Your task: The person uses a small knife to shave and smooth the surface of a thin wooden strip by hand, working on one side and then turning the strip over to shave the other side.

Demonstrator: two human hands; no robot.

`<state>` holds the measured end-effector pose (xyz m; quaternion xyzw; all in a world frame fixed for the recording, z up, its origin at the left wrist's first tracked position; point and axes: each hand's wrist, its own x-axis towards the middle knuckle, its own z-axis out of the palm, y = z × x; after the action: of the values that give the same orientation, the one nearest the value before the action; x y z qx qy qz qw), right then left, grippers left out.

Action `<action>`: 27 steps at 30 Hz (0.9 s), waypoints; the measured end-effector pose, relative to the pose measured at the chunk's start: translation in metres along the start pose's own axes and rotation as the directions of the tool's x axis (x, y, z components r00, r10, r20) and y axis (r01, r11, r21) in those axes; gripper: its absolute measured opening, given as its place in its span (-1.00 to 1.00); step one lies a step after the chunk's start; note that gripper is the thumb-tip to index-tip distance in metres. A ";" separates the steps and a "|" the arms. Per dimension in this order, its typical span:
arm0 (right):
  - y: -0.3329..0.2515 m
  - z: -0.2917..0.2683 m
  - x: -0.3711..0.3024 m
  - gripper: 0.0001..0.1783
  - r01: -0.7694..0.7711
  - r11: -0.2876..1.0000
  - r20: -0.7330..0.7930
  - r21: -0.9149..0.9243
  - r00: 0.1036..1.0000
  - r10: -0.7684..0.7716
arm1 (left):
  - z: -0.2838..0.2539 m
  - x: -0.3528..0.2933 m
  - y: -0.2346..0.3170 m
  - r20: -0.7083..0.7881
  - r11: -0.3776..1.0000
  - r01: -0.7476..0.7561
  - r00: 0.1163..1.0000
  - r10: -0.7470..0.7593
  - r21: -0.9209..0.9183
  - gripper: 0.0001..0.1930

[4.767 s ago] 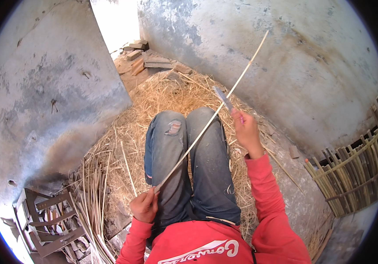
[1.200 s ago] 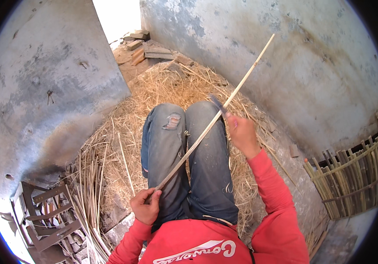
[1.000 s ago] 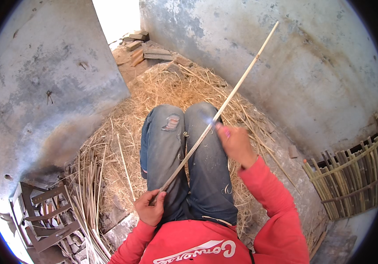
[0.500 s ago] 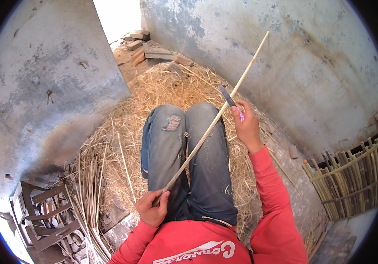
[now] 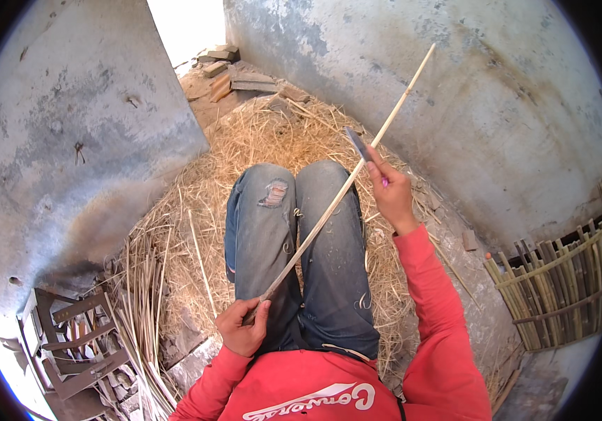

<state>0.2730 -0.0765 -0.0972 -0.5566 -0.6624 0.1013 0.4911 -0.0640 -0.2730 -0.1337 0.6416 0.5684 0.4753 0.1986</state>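
A long, pale wooden stick (image 5: 329, 212), partly stripped and darker at its lower end, slants across my thighs from lower left to upper right. My left hand (image 5: 243, 326) is closed round the dark near end. In my right hand (image 5: 393, 191) is a knife (image 5: 358, 145) with a grey blade and a pink handle, mostly covered by my fingers. The blade lies against the stick beyond my right knee, its tip pointing up and left. Thin curled shavings cling to my jeans (image 5: 267, 238).
Straw and shavings (image 5: 273, 140) cover the ground around my legs. Long thin strips (image 5: 148, 309) lie at left beside a dark broken frame (image 5: 83, 337). A slatted wooden fence panel (image 5: 557, 291) stands at right. Bricks (image 5: 227, 77) lie far ahead, between walls (image 5: 455, 126).
My right hand and the knife have shifted slightly up and left along the stick. The stick's far tip has risen a little; my left hand keeps its hold.
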 end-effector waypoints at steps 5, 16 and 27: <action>-0.023 0.010 -0.025 -0.62 0.059 0.998 0.156 0.018 0.986 -0.061 | 0.002 0.000 0.001 -0.028 1.000 -0.005 1.000 0.005 -0.003 -0.85; -0.024 0.000 -0.020 -0.57 0.066 0.987 0.099 -0.146 0.994 -0.051 | 0.001 0.003 0.010 -0.011 0.999 0.035 0.999 -0.035 -0.002 -0.84; -0.042 -0.003 -0.045 -0.58 0.003 0.998 0.166 -0.058 0.986 0.007 | 0.005 -0.015 0.003 0.107 0.955 0.224 0.973 -0.206 -0.193 -0.87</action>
<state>0.2441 -0.1308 -0.0917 -0.5608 -0.7032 0.1288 0.4177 -0.0570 -0.2860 -0.1388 0.5720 0.5741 0.4786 0.3379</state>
